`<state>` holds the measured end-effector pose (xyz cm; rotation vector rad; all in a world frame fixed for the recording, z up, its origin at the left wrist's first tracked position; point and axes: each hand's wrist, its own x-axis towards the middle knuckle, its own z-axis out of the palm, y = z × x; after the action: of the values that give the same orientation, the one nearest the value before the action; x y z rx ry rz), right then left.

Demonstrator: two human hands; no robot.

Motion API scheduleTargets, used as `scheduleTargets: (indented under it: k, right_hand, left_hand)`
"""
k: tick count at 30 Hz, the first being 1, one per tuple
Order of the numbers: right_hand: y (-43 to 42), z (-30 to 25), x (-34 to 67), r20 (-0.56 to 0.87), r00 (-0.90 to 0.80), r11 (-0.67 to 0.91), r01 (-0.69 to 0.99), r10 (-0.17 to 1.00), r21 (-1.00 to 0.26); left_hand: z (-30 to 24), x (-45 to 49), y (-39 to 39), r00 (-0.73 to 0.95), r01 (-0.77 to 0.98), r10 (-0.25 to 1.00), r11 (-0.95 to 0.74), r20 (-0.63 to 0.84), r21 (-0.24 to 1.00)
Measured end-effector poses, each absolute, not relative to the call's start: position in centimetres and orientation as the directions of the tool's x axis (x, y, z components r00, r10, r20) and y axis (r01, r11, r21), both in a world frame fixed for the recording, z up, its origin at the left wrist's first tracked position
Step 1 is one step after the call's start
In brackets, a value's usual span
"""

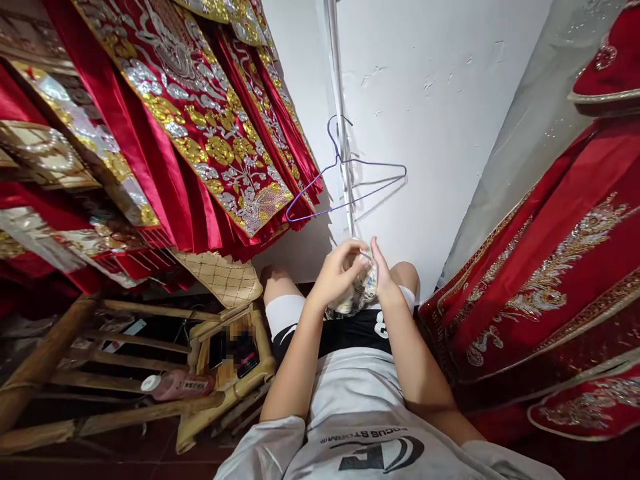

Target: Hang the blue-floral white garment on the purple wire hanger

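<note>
My left hand (336, 272) and my right hand (384, 275) meet above my knees, both closed on a small bundle of pale patterned cloth (359, 293). The left fingers curl over its top; the right hand presses against its right side. Most of the cloth is hidden between the hands. I sit in a white shirt and black shorts (350, 333).
Red garments with gold and silver embroidery (200, 127) hang at left and more lie at right (545, 287). An empty purple wire hanger (350, 180) hangs on a white pole (340, 120). A bamboo stool (230, 373) holds a phone and a pink bottle (175, 385).
</note>
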<state>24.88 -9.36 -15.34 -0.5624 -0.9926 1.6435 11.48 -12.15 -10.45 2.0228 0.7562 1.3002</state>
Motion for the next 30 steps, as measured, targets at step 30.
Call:
scheduleTargets:
  k: [30]
  right_hand:
    - [5.4, -8.6, 29.3, 0.371, 0.013, 0.369, 0.074, 0.929, -0.926]
  left_hand:
    - [-8.8, -2.1, -4.3, 0.067, 0.402, 0.871, -0.469, 0.486, 0.786]
